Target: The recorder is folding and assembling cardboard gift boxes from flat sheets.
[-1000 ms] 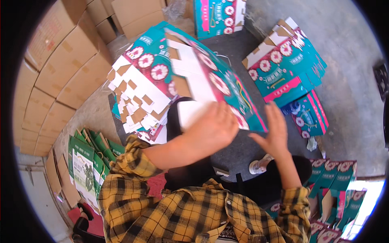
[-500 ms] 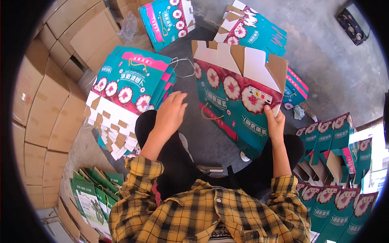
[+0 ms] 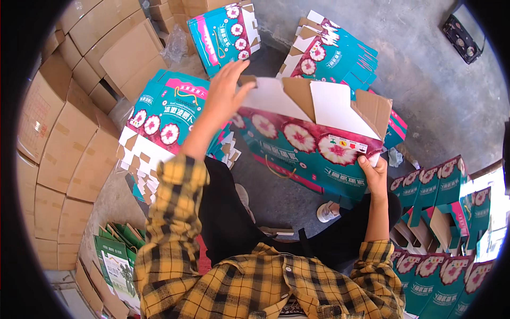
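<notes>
In the upper middle of the frame, the person's left hand [image 3: 226, 87] has its fingers spread wide, at the upper left corner of a teal and magenta cardboard carton [image 3: 297, 141]; whether thumb or palm touches the flap cannot be told. The carton is held up in the centre, tilted, its white and brown flaps raised along the upper edge. At its right end, the right hand [image 3: 375, 173] pinches the lower corner of the flap edge, thumb on the printed face.

The carton looks light and fairly stiff, though flaps and corners would probably crease if squeezed; the printed face may be slightly slippery. The side edges seem the surest hold.

Around it, brown shipping boxes [image 3: 64, 154] fill the left of the frame, with green carrier boxes [image 3: 114, 255] at lower left. A pile of flat cartons [image 3: 172, 119] lies left of centre, over grey concrete floor [image 3: 414, 74] that stretches to the upper right. Standing cartons [image 3: 435, 282] line the lower right, beside glaring light.
</notes>
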Demonstrator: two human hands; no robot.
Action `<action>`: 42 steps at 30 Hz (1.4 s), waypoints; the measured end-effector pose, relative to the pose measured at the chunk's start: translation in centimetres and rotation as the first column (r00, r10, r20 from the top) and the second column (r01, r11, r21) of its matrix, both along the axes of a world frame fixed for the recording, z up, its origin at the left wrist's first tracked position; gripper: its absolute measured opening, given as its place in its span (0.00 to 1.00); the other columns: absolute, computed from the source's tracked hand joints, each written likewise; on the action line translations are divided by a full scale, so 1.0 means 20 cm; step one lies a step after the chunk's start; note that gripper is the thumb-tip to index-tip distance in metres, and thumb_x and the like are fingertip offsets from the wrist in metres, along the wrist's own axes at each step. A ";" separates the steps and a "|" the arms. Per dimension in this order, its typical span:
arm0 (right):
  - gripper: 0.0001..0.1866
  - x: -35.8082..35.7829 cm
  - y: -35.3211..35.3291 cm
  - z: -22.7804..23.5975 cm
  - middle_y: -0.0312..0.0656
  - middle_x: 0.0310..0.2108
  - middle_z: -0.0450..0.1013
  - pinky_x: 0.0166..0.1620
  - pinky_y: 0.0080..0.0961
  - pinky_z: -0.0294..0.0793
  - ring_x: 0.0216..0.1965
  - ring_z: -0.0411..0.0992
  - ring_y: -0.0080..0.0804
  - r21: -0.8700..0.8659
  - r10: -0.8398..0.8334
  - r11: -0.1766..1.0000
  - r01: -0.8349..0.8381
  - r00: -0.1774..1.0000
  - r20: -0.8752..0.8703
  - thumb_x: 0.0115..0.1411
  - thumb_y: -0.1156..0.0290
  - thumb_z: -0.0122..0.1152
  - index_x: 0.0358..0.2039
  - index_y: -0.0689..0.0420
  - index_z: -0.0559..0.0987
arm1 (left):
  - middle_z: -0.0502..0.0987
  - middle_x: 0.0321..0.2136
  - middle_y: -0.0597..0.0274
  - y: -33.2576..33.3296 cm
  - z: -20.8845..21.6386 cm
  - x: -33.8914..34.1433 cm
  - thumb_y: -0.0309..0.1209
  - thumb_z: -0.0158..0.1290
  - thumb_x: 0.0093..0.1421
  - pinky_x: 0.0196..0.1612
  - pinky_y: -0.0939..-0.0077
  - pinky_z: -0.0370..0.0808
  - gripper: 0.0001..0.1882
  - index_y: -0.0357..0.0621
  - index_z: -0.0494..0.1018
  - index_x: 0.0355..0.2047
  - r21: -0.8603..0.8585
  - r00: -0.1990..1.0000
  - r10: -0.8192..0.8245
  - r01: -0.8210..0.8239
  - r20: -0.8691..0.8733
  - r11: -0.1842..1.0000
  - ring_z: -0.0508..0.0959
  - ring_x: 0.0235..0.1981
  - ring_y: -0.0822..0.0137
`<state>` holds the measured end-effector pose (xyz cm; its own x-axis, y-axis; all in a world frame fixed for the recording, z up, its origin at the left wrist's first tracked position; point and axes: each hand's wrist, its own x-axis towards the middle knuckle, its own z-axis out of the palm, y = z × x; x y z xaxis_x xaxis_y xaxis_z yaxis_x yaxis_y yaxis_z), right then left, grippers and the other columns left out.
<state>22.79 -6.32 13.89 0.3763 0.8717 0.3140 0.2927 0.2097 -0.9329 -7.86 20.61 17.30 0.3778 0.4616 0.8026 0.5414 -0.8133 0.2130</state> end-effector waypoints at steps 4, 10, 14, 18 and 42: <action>0.11 0.06 0.02 0.01 0.27 0.28 0.73 0.36 0.16 0.66 0.31 0.65 0.13 -0.015 0.063 0.998 -0.064 0.998 -0.028 0.58 0.66 0.64 0.35 0.61 0.80 | 0.77 0.40 0.62 0.23 0.17 -0.14 0.34 0.52 0.63 0.47 0.75 0.71 0.16 0.38 0.72 0.47 -0.738 0.853 -0.518 0.309 -0.064 0.600 0.74 0.43 0.72; 0.18 0.20 0.15 -0.02 0.35 0.39 0.74 0.44 0.20 0.68 0.41 0.69 0.20 0.020 -0.038 0.999 0.039 0.999 -0.014 0.59 0.65 0.63 0.46 0.63 0.76 | 0.72 0.24 0.73 0.23 0.36 -0.11 0.36 0.51 0.64 0.34 0.82 0.69 0.12 0.39 0.73 0.29 -0.868 0.731 -0.661 0.207 -0.169 0.451 0.70 0.29 0.81; 0.19 0.36 0.24 -0.15 0.40 0.42 0.73 0.45 0.21 0.70 0.43 0.71 0.26 0.138 -0.511 0.858 0.494 0.847 0.146 0.61 0.67 0.59 0.50 0.62 0.72 | 0.75 0.21 0.68 0.16 0.42 0.11 0.36 0.54 0.60 0.28 0.77 0.68 0.11 0.40 0.74 0.30 -0.776 0.786 -0.586 0.239 -0.198 0.583 0.71 0.25 0.77; 0.21 0.18 0.27 -0.14 0.42 0.39 0.73 0.41 0.24 0.72 0.43 0.72 0.27 -0.100 -0.076 0.992 0.079 0.997 0.033 0.63 0.64 0.56 0.54 0.61 0.69 | 0.76 0.21 0.53 0.08 0.27 0.30 0.38 0.53 0.57 0.27 0.67 0.71 0.13 0.39 0.75 0.27 -0.667 0.792 -0.546 0.252 -0.275 0.701 0.77 0.23 0.62; 0.20 0.23 0.34 -0.43 0.52 0.25 0.75 0.34 0.37 0.73 0.29 0.76 0.41 -0.485 -0.056 0.846 0.222 0.941 0.332 0.58 0.61 0.52 0.33 0.69 0.76 | 0.62 0.57 0.39 -0.76 -0.54 0.48 0.22 0.44 0.54 0.59 0.61 0.63 0.29 0.36 0.56 0.59 -0.585 0.911 -0.343 0.410 0.229 0.700 0.64 0.58 0.44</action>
